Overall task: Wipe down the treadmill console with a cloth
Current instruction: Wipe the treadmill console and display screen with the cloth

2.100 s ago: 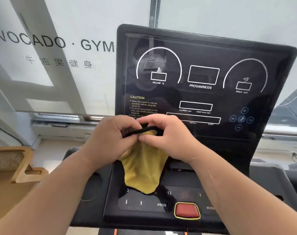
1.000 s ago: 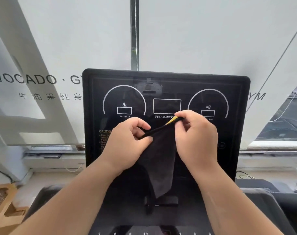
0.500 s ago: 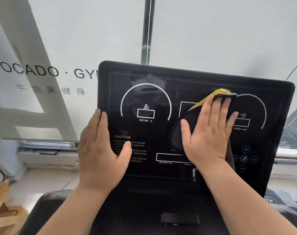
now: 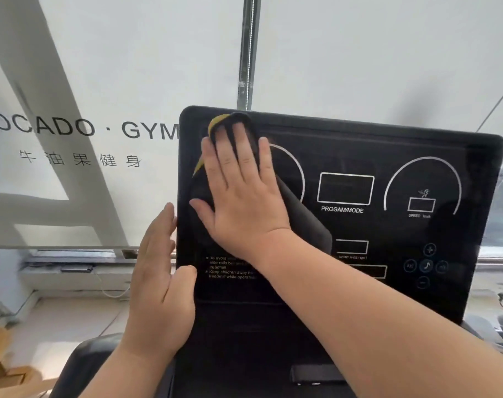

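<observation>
The black treadmill console (image 4: 388,156) stands upright before me, with white dial outlines and a PROGAM/MODE box. My right hand (image 4: 241,196) lies flat, fingers spread, pressing a dark cloth (image 4: 304,216) with a yellow underside against the console's upper left corner. The cloth's yellow edge peeks out above and left of my fingers. My left hand (image 4: 158,282) grips the console's left edge, thumb on the front face, fingers behind it. The left dial is mostly hidden under hand and cloth.
A frosted window (image 4: 101,67) with gym lettering fills the background, with a vertical metal bar (image 4: 247,53) behind the console. A window sill (image 4: 72,271) runs at the left. A wooden piece (image 4: 3,366) sits at the bottom left. The padded treadmill handrail (image 4: 83,366) curves below.
My right hand has slid the cloth from the console's upper middle-right to its upper left corner. My left hand moved from the front face to the left edge.
</observation>
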### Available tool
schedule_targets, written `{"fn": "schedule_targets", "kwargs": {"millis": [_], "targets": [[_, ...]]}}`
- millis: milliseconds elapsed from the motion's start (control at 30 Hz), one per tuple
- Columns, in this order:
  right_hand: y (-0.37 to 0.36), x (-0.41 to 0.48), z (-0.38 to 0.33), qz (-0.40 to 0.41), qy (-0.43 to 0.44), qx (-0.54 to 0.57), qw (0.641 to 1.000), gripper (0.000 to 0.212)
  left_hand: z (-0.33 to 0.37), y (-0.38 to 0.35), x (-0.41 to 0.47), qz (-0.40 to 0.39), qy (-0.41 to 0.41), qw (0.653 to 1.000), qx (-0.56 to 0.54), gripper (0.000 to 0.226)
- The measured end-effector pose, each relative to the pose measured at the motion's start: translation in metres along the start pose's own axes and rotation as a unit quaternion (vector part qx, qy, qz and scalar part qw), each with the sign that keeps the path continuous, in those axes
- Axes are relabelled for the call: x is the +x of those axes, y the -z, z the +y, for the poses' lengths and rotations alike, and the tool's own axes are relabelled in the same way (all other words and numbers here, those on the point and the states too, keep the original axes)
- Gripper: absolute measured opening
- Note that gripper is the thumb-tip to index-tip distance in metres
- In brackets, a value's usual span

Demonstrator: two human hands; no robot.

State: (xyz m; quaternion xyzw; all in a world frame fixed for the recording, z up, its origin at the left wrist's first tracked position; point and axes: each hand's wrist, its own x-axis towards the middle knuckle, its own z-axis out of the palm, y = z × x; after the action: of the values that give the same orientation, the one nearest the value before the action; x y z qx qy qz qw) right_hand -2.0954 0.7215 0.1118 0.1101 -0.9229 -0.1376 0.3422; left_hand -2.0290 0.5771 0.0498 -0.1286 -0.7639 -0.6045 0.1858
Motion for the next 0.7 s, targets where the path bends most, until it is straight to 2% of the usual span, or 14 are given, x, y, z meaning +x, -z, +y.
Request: {"fn": "schedule_targets", "kwargs": {"millis": [67, 167, 300, 433, 500, 567, 700], "targets": [[-0.004, -0.004, -0.006, -0.006, 0.031, -0.011, 0.999, 0.084, 0.000, -0.002, 0.000, 0.004, 0.021, 0.999, -0.043, 0.080], [-0.006, -0.012, 0.012, 0.006, 0.018, -0.011, 1.000, 0.084, 0.006, -0.006, 0.001, 0.003, 0.007, 0.999, -0.035, 0.077], [-0.006, -0.039, 0.070, 0.033, -0.121, 0.001, 0.992, 0.086, 0.010, -0.002, 0.003, -0.008, 0.021, 0.999, -0.047, 0.074], [-0.001, -0.061, 0.119, 0.026, -0.300, 0.038, 0.953, 0.087, 0.014, 0.004, 0.003, -0.021, 0.044, 0.994, -0.101, 0.073], [0.001, -0.052, 0.112, 0.031, -0.338, 0.043, 0.940, 0.087, 0.015, 0.006, 0.002, -0.030, 0.061, 0.990, -0.127, 0.072], [0.003, -0.035, 0.089, 0.032, -0.322, 0.043, 0.945, 0.087, 0.015, 0.009, 0.001, -0.040, 0.073, 0.985, -0.151, 0.072], [0.003, 0.004, 0.018, 0.039, -0.187, 0.032, 0.981, 0.085, 0.014, 0.018, 0.003, -0.067, 0.081, 0.978, -0.183, 0.073]]}}
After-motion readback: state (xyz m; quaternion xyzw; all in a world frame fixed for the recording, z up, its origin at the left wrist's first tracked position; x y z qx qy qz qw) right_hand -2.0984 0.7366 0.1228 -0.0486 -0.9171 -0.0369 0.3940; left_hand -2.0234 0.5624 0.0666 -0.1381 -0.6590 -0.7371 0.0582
